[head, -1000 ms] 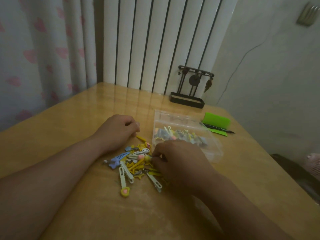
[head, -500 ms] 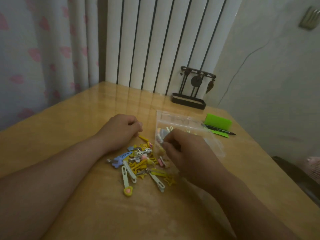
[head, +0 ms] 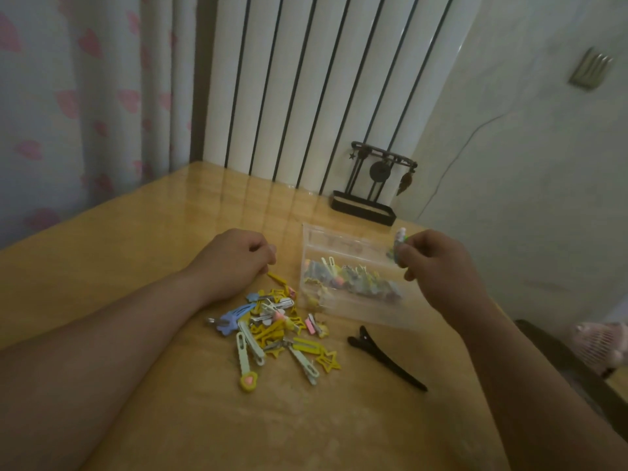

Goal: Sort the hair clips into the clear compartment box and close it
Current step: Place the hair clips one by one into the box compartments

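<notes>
Head view. A wooden surface point(head: 210, 419) seen from above and behind the forearms, in dim light.

(a) The clear compartment box point(head: 356, 312) lies flat right of centre. A band of mixed small clips point(head: 350, 280) shows through it across its middle. Whether its lid is up or down cannot be told.

(b) The right hand point(head: 438, 266) is raised over the far right corner of the box. Its thumb and fingertips pinch a small pale hair clip point(head: 401, 240), which stands up from the grip; the other fingers are curled in.

(c) The left hand point(head: 238, 263) rests on the surface just left of the box, fingers curled under into a fist. The end of a yellow clip point(head: 277, 278) lies at its knuckles; whether the fingers touch it cannot be told.

(d) A loose pile of hair clips point(head: 278, 321) sits on the surface between the two forearms, near the front left corner of the box. It is mostly yellow. A blue clip point(head: 234, 314) lies at its left edge, a pale clip with a yellow end bearing a pink heart point(head: 247, 379) at its near edge, and a yellow star clip point(head: 328, 360) at its right.

(e) A long black clip point(head: 384, 358) lies alone, right of the pile and in front of the box, touching neither.

(f) A dark metal stand point(head: 370, 195) is at the far edge of the surface. Behind it are white vertical panels point(head: 323, 79), and to the left hangs a curtain with pink hearts point(head: 68, 96).
</notes>
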### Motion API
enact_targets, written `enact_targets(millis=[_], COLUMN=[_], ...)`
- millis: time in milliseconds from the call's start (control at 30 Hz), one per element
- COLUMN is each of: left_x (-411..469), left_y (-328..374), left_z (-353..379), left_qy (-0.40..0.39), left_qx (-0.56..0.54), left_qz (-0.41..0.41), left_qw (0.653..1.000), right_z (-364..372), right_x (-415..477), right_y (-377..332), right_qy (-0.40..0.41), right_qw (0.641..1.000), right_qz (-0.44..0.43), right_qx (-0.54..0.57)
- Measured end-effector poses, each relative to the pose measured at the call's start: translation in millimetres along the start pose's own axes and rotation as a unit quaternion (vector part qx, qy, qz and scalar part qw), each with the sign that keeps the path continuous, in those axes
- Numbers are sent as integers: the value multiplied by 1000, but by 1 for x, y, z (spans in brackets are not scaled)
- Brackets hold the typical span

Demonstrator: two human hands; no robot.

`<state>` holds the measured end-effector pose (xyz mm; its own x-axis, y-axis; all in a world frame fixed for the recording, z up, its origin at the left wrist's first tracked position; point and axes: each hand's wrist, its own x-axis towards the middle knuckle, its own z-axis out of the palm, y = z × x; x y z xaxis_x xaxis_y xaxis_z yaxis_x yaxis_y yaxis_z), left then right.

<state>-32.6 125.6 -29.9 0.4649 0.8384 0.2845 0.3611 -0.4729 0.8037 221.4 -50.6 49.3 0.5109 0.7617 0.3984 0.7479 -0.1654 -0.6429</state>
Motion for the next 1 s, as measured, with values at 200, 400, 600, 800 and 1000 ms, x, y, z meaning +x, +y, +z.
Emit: enact_targets(millis=[200,400,600,800,1000], left_x=[1,1,1,3,2], left_y=[-1,-1,-1,-3,-1], left_z=[0,0,0,0,0], left_qy=[-2,0,0,0,1], left_qx=[3,1,2,-1,4], left_qz=[3,6,8,5,6], left_qw=[1000,1000,1000,1000,1000], right_z=[0,7,15,17,14], right_x=[26,49,60,63,66], right_y=[22,29,31,31,28], right_qy=[-27,-102,-140,-136,-137], right_qw=[994,969,952,939,929], right_qz=[44,91,127,128,124], right_qx=[-93,-205,-239,-289,-321])
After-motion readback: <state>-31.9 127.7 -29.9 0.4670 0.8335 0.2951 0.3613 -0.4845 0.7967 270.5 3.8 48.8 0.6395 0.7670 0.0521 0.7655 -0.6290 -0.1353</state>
